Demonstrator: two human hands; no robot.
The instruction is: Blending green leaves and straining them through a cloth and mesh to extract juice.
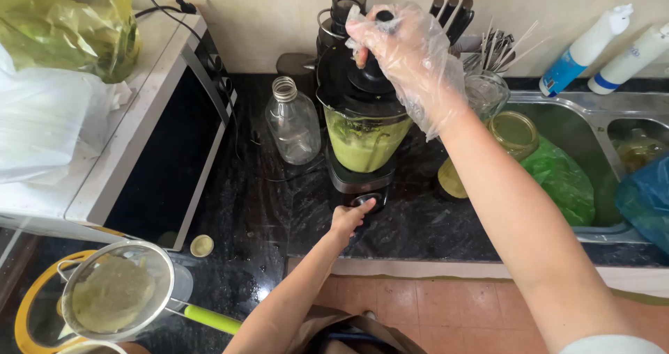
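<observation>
The blender (362, 127) stands upright on the black counter (432, 221), its jar of green puree under a black lid (359, 86). An empty glass bottle (293, 120) is just beside it, a microwave (160, 131) further left, a sink (592, 117) to the right. The gloved right hand (408, 54) presses down from above, fingers curled over the lid's cap. The bare left hand (346, 218) reaches up, fingers pinching the dial (366, 202).

One blender (362, 127) stands at twelve o'clock, with one clear glass bottle (293, 122) at its nine. Two spray bottles (587, 49) lie at two o'clock. One microwave (157, 141) sits at ten, carrying two bags (66, 26) (one yellow-green, one white). One sieve (115, 291) rests at eight. Two hands (408, 58) show, one gloved.
</observation>
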